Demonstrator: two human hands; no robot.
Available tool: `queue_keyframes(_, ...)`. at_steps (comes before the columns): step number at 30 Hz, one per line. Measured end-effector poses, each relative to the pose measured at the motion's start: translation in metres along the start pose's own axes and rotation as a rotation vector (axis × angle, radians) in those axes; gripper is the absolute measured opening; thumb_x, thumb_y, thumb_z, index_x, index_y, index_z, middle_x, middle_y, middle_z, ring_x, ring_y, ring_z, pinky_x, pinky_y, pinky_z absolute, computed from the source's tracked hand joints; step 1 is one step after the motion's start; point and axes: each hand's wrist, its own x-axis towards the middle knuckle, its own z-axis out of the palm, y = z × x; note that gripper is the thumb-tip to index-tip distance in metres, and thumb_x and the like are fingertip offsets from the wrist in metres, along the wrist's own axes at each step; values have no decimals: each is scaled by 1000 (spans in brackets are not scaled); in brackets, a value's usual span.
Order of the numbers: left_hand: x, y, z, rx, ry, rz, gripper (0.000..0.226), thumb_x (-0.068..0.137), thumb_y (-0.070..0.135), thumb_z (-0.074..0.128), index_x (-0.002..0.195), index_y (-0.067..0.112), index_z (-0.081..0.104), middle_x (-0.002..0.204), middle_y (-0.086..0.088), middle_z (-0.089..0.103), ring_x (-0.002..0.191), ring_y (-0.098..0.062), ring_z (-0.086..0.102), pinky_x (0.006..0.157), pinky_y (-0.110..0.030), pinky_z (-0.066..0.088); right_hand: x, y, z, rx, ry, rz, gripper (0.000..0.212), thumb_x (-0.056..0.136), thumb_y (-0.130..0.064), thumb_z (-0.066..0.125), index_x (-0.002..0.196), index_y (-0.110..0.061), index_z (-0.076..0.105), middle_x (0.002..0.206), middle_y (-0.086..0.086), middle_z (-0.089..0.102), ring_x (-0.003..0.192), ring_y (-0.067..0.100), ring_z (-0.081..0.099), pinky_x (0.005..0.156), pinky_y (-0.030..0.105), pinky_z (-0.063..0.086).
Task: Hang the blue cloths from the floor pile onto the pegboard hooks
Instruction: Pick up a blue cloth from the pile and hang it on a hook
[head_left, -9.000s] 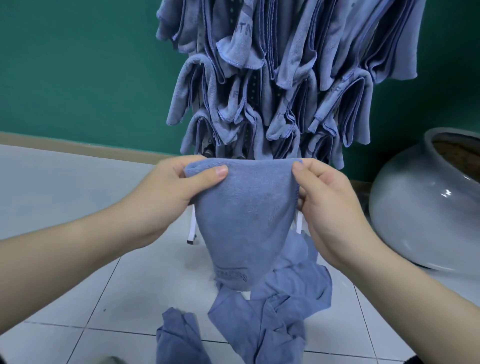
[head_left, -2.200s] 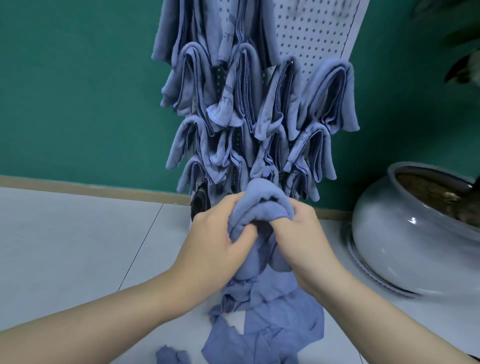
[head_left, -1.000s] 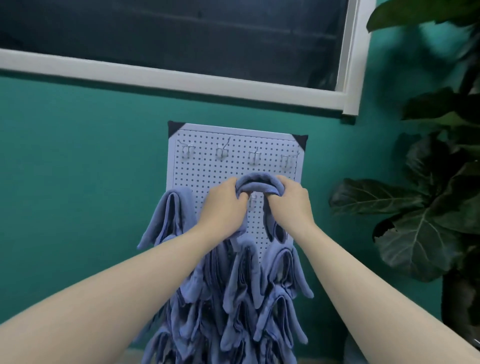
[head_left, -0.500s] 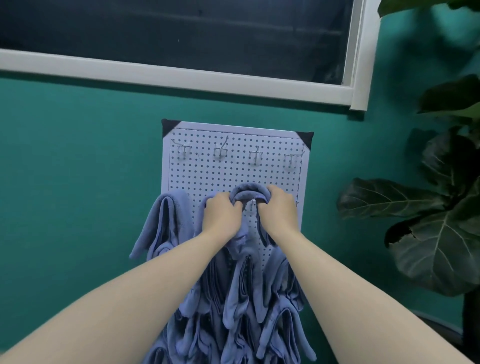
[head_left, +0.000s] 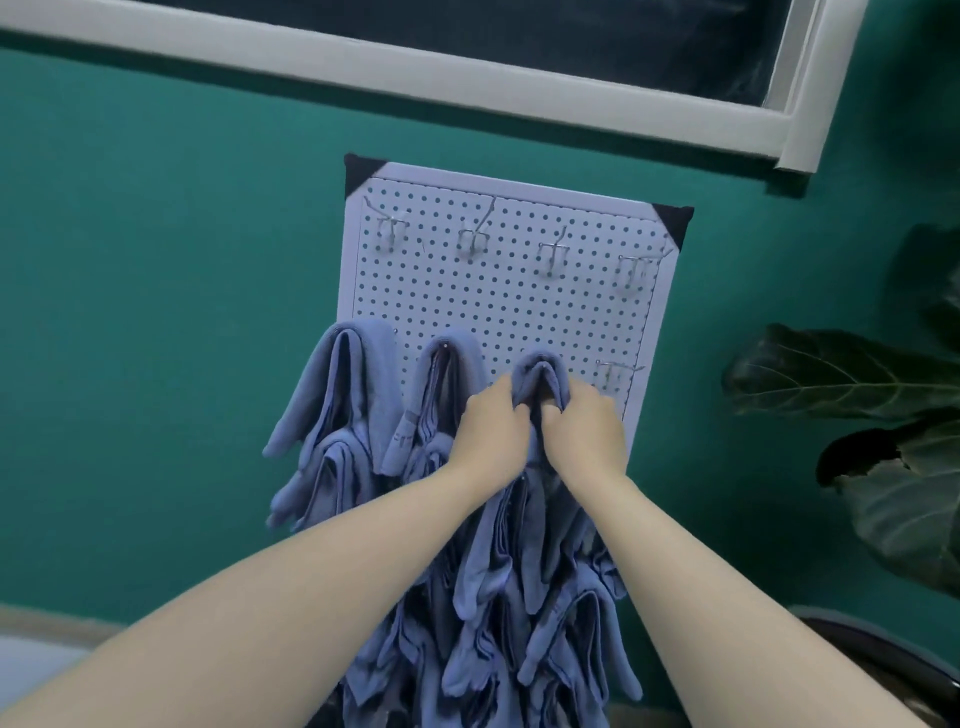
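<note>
Two hands on one cloth. Head view, the only view: left hand and right hand both grip the folded blue cloth, fingers curled into it from either side just under the fold. The fold sits high, arched against the pegboard, third position in the second hook row. The hook beneath it is hidden by fabric, so whether the cloth is seated on it cannot be told.

At 9 o'clock of the held cloth hang two more cloths in the same row; at 3 o'clock one bare hook. At 12 o'clock the top row holds four empty hooks. From 6 o'clock downward the board is covered by layered hung cloths. The floor pile is out of frame.

Handling, judged: soft terry-like fabric, light, limp, no stiffness of its own. It drapes and bunches and will slide off a thin wire hook if the two sides hang unevenly. Not fragile, not slippery to the fingers. Best hold is where the hands are now, close under the fold on both sides, so the fold stays open and taut enough to drop over the hook tip. Release evenly; a pull on one side would drag it off.

Off-task: green wall, window frame at 12 o'clock, plant leaves at 3 o'clock.
</note>
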Motion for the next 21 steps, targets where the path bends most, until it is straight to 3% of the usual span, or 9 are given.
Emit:
queue_keyframes(3, -18, -10, 4, -68, -74, 66, 23, 100, 8, 40, 96, 28, 52, 82, 4, 57, 66, -8, 49, 61, -27, 40, -13, 6, 11, -24, -40, -32, 16, 104, -18, 44, 94, -11, 55, 74, 5, 56, 69, 29, 53, 56, 36, 35)
queue_keyframes(7, -30, -23, 8, -26, -94, 126, 46, 100, 10, 40, 142, 27, 43, 108, 6, 58, 96, -11, 58, 74, -25, 44, -32, 18, 14, -146, -77, -154, 25, 107, -17, 39, 125, -9, 54, 71, 5, 53, 69, 32, 51, 59, 37, 33)
queue_keyframes(11, -36, -34, 14, 78, -143, 80, 45, 100, 19, 39, 145, 23, 38, 127, -1, 57, 116, -20, 56, 97, -40, 50, -43, 22, 11, -248, -137, -176, 37, 110, -23, 37, 142, -10, 47, 75, 5, 55, 68, 27, 50, 55, 36, 32)
queue_keyframes(13, -39, -39, 11, 177, -185, 72, 52, 102, 22, 39, 152, 22, 28, 139, -4, 52, 127, -21, 51, 108, -45, 45, -49, 22, 7, -263, -182, -171, 38, 110, -25, 36, 145, -12, 45, 84, 9, 63, 72, 27, 52, 58, 36, 38)
queue_keyframes(15, -41, -48, 6, 237, -202, 104, 54, 99, 28, 37, 153, 26, 28, 137, 0, 54, 127, -18, 51, 109, -44, 45, -55, 21, 6, -266, -225, -155, 39, 110, -24, 36, 147, -12, 42, 93, 12, 68, 73, 27, 53, 61, 37, 44)
queue_keyframes(18, -47, -69, 0, 320, -279, 144, 54, 100, 20, 41, 151, 32, 32, 133, 6, 57, 124, -12, 54, 107, -30, 45, -69, 18, 5, -194, -250, -72, 47, 110, -25, 36, 155, -12, 31, 109, 11, 68, 82, 23, 55, 65, 36, 47)
queue_keyframes(21, -69, -76, -11, 534, -329, 198, 62, 104, 17, 45, 160, 16, 18, 153, -3, 42, 140, -20, 44, 118, -31, 34, -93, 12, 4, -57, -251, -17, 61, 109, -27, 39, 163, -14, 14, 152, 9, 48, 121, 28, 56, 85, 40, 52)
